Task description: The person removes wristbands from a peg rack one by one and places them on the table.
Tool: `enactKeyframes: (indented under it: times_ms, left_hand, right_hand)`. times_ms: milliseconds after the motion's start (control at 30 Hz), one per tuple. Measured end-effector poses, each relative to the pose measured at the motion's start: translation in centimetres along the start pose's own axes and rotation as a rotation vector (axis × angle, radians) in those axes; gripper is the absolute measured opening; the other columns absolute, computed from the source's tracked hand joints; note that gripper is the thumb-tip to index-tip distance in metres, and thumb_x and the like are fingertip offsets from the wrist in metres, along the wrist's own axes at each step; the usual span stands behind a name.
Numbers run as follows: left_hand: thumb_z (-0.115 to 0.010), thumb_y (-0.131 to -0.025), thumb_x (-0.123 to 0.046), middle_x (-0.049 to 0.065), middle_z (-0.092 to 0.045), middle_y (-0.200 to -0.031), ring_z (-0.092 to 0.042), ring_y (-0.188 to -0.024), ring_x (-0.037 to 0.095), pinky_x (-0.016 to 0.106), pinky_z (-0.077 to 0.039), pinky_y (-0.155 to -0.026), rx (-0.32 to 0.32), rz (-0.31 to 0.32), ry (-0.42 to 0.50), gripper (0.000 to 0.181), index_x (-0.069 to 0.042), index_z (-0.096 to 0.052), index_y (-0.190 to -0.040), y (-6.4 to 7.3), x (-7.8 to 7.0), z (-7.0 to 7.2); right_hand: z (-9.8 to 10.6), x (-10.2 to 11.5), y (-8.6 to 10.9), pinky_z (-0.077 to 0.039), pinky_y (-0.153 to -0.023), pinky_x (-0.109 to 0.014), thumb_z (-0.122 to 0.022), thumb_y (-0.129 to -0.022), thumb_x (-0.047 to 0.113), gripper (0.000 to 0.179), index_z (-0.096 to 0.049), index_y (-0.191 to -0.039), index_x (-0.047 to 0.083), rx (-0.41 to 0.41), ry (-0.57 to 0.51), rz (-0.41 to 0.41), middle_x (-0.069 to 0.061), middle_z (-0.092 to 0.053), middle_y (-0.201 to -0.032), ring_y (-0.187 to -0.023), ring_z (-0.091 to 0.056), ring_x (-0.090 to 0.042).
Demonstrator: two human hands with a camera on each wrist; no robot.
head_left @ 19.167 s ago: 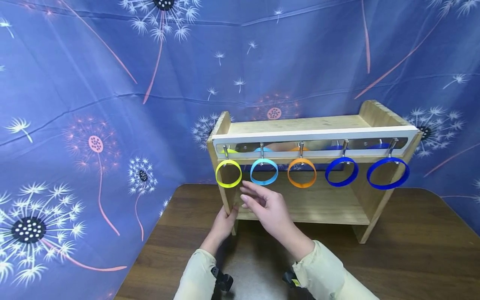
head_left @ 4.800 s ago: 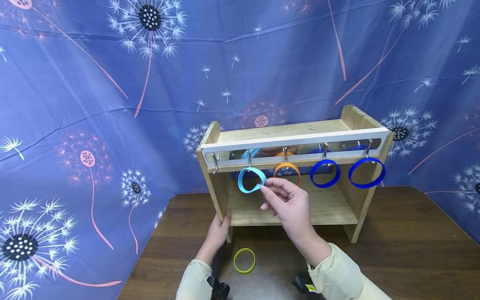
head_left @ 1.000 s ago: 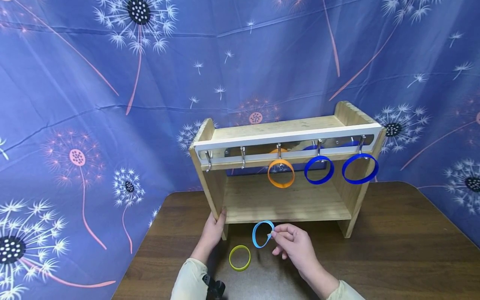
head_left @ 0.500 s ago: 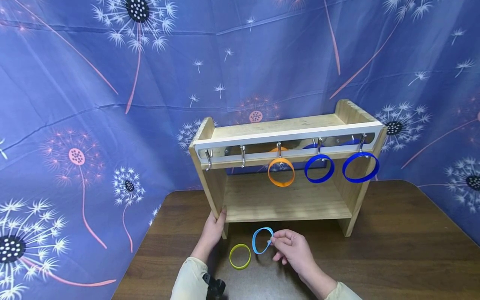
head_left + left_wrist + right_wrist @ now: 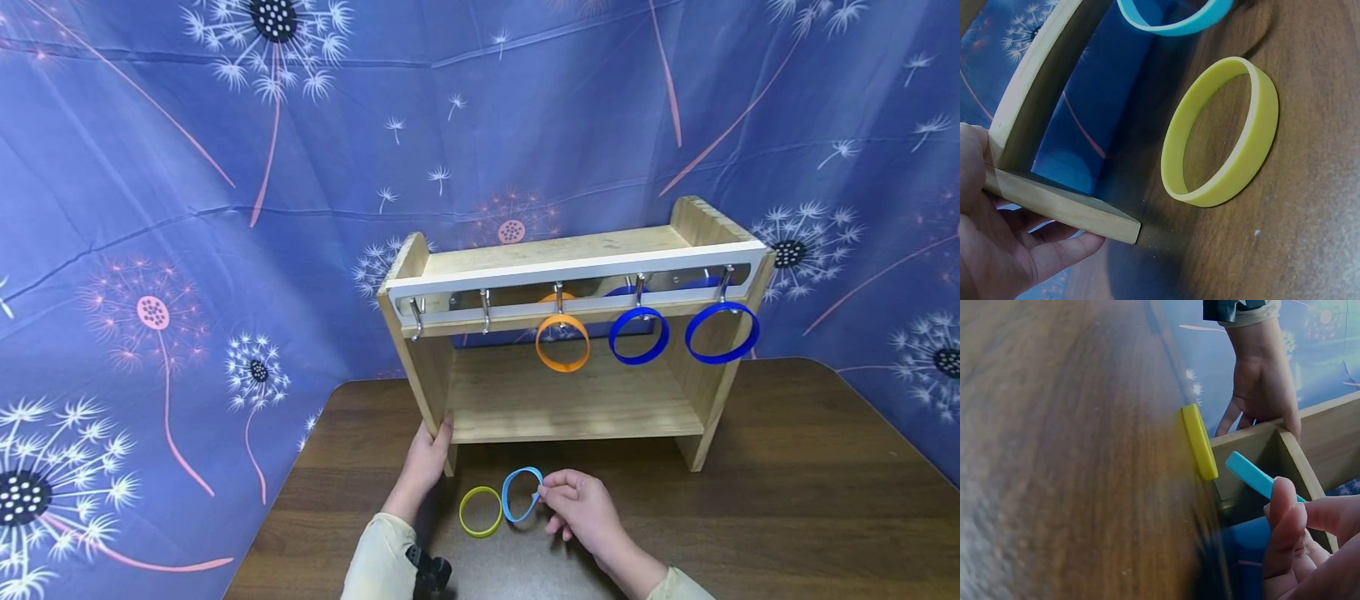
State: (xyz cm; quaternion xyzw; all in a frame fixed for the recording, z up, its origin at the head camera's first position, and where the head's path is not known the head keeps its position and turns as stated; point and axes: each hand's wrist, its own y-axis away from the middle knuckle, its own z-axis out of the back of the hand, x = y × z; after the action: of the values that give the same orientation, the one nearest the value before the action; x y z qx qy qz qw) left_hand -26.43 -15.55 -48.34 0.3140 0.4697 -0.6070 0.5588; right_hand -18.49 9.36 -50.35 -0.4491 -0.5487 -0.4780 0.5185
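Between thumb and fingers my right hand [image 5: 585, 508] pinches a light blue wristband [image 5: 506, 497], slightly bent out of round, low over the table in front of the rack. Just left of it a yellow wristband [image 5: 462, 518] lies on the tabletop. My left hand [image 5: 424, 460] grips the lower left side panel of the wooden rack [image 5: 577, 396]; in the left wrist view its fingers curl round the wood [image 5: 1079, 215]. From the rack's hooks hang an orange wristband [image 5: 562, 368] and two dark blue wristbands [image 5: 639, 360]. The two leftmost hooks [image 5: 486, 312] carry nothing.
The rack stands on a dark brown wooden table [image 5: 810, 500], against a blue dandelion-patterned cloth [image 5: 480, 108]. A black wrist device [image 5: 431, 573] sits at the left sleeve.
The yellow band, then the light blue one, came off the two leftmost hooks. Over the last second my right hand has lowered the light blue band towards the table, beside the yellow one.
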Motion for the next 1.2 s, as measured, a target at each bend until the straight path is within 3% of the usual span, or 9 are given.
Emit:
enactKeyframes:
  times_ms: [600,1200]
  left_hand:
    - [-0.049,-0.103,-0.025,0.026,-0.059,-0.124,-0.051,-0.122,0.039,0.054,-0.037,-0.103,-0.005,-0.004,-0.019,0.036,0.003,-0.051,-0.127,0.08,-0.23,0.01]
    - [-0.05,-0.103,-0.023,0.027,-0.058,-0.125,-0.05,-0.123,0.041,0.055,-0.036,-0.104,0.002,-0.032,-0.011,0.036,0.004,-0.051,-0.127,0.05,-0.05,0.08]
  right_hand:
    - [-0.41,-0.53,0.01,-0.04,-0.039,-0.02,-0.063,-0.088,0.005,0.016,-0.06,-0.098,-0.007,0.021,0.078,0.001,-0.011,-0.07,-0.08,-0.047,-0.061,-0.016]
    - [-0.41,-0.81,-0.07,-0.045,-0.036,-0.029,-0.066,-0.083,0.004,0.012,-0.064,-0.093,0.0,-0.061,0.328,0.046,-0.005,-0.068,-0.065,-0.04,-0.057,-0.015]
